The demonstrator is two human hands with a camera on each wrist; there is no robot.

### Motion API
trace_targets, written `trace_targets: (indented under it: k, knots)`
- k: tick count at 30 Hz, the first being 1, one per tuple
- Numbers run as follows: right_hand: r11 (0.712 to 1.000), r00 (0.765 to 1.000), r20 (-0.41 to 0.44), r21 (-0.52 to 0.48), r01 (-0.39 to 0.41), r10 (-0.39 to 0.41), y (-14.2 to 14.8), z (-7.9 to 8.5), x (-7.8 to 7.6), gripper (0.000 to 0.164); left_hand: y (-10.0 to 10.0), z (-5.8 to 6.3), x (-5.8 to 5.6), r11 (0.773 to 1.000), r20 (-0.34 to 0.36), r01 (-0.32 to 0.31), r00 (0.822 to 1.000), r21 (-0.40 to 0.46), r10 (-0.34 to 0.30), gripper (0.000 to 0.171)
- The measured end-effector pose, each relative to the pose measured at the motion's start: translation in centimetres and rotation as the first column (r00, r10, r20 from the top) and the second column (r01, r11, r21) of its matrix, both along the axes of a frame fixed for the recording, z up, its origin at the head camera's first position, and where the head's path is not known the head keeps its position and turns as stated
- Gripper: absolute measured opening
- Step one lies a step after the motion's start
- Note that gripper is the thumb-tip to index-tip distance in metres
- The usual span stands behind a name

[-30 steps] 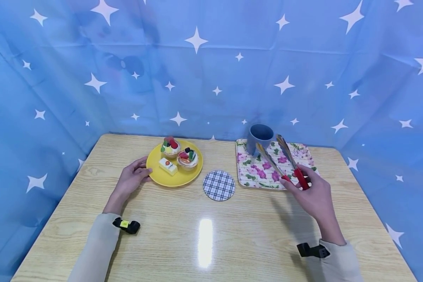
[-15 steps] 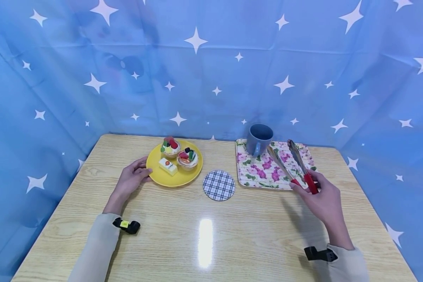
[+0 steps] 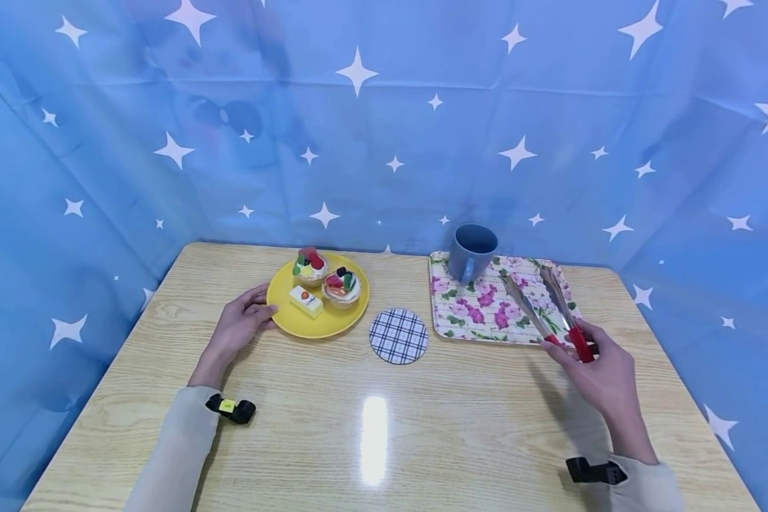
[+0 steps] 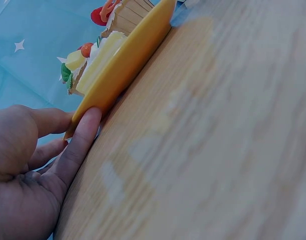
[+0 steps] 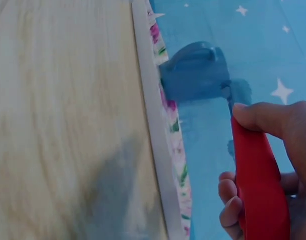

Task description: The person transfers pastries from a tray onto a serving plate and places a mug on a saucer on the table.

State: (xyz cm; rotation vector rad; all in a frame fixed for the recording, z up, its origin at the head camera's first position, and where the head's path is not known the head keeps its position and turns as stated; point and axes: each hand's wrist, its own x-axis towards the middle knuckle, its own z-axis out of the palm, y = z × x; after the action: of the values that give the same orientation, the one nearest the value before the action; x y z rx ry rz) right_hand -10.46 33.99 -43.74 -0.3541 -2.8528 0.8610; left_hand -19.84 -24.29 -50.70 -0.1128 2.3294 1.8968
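In the head view my left hand (image 3: 244, 318) holds the left rim of a yellow plate (image 3: 315, 329), its thumb and fingers pinching the edge. On the plate lie two fruit-topped tarts, one (image 3: 310, 267) behind the other (image 3: 341, 289), and a small white-and-yellow cake piece (image 3: 306, 301). My right hand (image 3: 604, 373) grips metal tongs by their red handles (image 3: 582, 346). Those tongs have their arms spread apart with nothing between, over the right part of a floral tray (image 3: 454, 328). In the right wrist view, thumb and fingers wrap the red handle (image 5: 260, 185).
A blue mug (image 3: 473, 254) stands upright on the tray's back left, its handle facing me. Between plate and tray lies a round checkered coaster (image 3: 399, 336). Behind the wooden table (image 3: 294, 434) hangs a blue curtain (image 3: 397, 128) with white stars.
My right hand has moved right and toward me with the tongs, whose tips have come away from the mug. My left hand and the plate have stayed in place.
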Motion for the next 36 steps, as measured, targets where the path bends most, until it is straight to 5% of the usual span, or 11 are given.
trace_targets:
  k: [8,36]
  knots:
    - [0.999,0.995,0.091,-0.027,0.04,-0.038,0.9,-0.7,0.1,0.095,-0.3,0.3,0.3,1.0,0.001,-0.009,1.0,0.006,0.009,0.065]
    - [0.994,0.975,0.198,0.036,0.099,-0.104,4.1,-2.7,2.1,0.093,-0.1,-0.1,-0.1,1.0,0.0,0.007,1.0,0.019,-0.007,0.065]
